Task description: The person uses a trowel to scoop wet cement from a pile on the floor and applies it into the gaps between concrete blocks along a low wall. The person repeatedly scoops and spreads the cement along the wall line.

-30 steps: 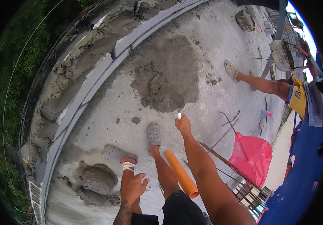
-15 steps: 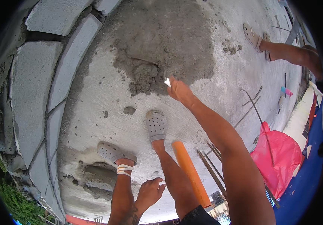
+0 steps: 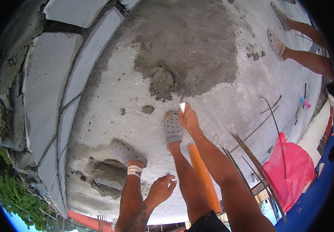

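Note:
My right hand (image 3: 190, 120) is closed around the white handle of a trowel (image 3: 176, 76), whose thin grey blade reaches away over the wet mortar. Left of the blade sits a lump of mortar (image 3: 162, 82), at the near edge of a dark, spread mortar patch (image 3: 201, 50) on the concrete floor. My left hand (image 3: 161, 190) hangs low beside my left shin, empty, with its fingers loosely bent and the thumb apart. My feet, in grey clogs (image 3: 172, 125), stand on the near side of the mortar.
Grey blocks (image 3: 47, 85) line the left edge. By my left foot lies a mortar-coated hollow (image 3: 109, 176). An orange pipe (image 3: 203, 179), steel bars (image 3: 252, 154) and a pink plastic bag (image 3: 289, 170) lie to the right. Another person's legs (image 3: 306, 60) stand far right.
My right hand has drawn back toward my feet with the trowel, and the blade has turned to a steeper slant. The view has shifted left. More of the other person's legs shows.

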Motion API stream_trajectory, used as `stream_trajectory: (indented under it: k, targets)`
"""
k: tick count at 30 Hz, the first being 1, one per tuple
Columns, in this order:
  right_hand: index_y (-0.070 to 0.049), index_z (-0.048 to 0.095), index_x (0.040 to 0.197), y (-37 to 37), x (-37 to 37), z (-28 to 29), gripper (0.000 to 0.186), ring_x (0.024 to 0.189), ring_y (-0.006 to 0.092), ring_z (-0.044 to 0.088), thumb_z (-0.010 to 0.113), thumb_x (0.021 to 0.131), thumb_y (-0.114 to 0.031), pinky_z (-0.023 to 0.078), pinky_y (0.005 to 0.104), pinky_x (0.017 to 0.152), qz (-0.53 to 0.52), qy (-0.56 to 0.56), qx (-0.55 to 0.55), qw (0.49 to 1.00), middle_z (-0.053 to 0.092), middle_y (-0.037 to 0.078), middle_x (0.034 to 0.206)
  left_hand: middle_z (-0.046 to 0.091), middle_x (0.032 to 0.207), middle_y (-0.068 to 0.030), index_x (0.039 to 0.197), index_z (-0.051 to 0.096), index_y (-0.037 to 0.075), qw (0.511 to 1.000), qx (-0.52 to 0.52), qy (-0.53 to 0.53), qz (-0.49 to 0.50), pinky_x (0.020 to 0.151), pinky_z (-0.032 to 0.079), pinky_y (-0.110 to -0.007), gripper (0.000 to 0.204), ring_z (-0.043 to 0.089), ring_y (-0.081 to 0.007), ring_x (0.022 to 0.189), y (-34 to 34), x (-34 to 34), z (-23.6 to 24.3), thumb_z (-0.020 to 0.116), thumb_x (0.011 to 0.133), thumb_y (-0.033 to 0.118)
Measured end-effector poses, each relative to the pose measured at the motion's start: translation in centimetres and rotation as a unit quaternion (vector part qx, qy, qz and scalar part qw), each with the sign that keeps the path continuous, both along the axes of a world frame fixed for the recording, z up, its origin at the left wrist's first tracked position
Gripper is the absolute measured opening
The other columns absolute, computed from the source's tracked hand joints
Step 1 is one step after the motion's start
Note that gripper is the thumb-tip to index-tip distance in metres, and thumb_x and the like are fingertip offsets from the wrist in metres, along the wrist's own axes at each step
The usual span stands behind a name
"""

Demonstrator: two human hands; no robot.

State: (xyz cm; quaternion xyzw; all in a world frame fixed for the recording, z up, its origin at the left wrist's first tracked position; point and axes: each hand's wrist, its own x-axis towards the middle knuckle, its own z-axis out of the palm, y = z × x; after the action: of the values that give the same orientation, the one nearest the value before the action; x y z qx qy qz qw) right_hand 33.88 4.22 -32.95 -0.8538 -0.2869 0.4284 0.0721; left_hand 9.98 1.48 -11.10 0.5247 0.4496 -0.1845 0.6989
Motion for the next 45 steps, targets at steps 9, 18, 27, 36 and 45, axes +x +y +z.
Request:
stream_trajectory:
  k: [9, 18, 27, 36, 45]
  targets:
    - [-0.004, 0.053, 0.116, 1.1, -2.2, 3.5, 0.041, 0.091, 0.0479, 0.067, 0.060, 0.094, -0.037, 0.052, 0.0513, 0.078, 0.053, 0.148, -0.012, 0.988, 0.067, 0.030, 0.090, 0.070, 0.100, -0.0174, 0.113, 0.060, 0.004, 0.998, 0.050, -0.002, -0.037, 0.084, 0.052, -0.048, 0.025, 0.066, -0.0374, 0.097, 0.5, 1.3, -2.2, 0.063, 0.095, 0.021]
    - [-0.004, 0.058, 0.110, 3.5, 11.1, -1.7, 0.048, 0.084, 0.0514, 0.066, 0.052, 0.099, -0.050, 0.053, 0.0557, 0.075, 0.267, -0.013, -0.050, 0.962, 0.068, 0.030, 0.083, 0.071, 0.099, -0.0172, 0.114, 0.061, 0.004, 0.995, 0.089, 0.015, 0.041, 0.084, 0.052, -0.047, 0.025, 0.068, -0.0353, 0.094, 1.9, -0.4, -3.4, 0.063, 0.094, 0.019]
    - [-0.002, 0.056, 0.107, 5.5, -3.4, 2.9, 0.045, 0.082, 0.0516, 0.066, 0.051, 0.102, -0.046, 0.051, 0.0547, 0.067, -0.031, 0.054, 0.049, 0.997, 0.066, 0.032, 0.082, 0.070, 0.099, -0.0176, 0.114, 0.061, 0.003, 0.996, 0.078, -0.025, 0.047, 0.083, 0.053, -0.047, 0.025, 0.067, -0.0360, 0.093, 1.9, 0.9, -2.8, 0.063, 0.094, 0.020]
    - [0.000, 0.058, 0.107, 8.5, -0.9, 1.5, 0.048, 0.081, 0.0511, 0.065, 0.050, 0.102, -0.047, 0.051, 0.0538, 0.072, -0.022, 0.079, 0.043, 0.996, 0.066, 0.032, 0.082, 0.070, 0.101, -0.0178, 0.113, 0.061, 0.004, 0.995, 0.095, 0.004, 0.020, 0.083, 0.052, -0.048, 0.025, 0.067, -0.0361, 0.094, 3.6, -0.2, -3.2, 0.063, 0.094, 0.020]
    - [0.001, 0.056, 0.108, 7.2, -3.0, 1.7, 0.051, 0.081, 0.0523, 0.065, 0.049, 0.102, -0.049, 0.050, 0.0543, 0.071, 0.003, 0.051, 0.041, 0.998, 0.066, 0.032, 0.082, 0.071, 0.101, -0.0167, 0.115, 0.063, 0.003, 0.997, 0.081, -0.011, 0.003, 0.084, 0.053, -0.044, 0.026, 0.067, -0.0358, 0.097, 4.6, 0.9, -2.6, 0.064, 0.095, 0.020]
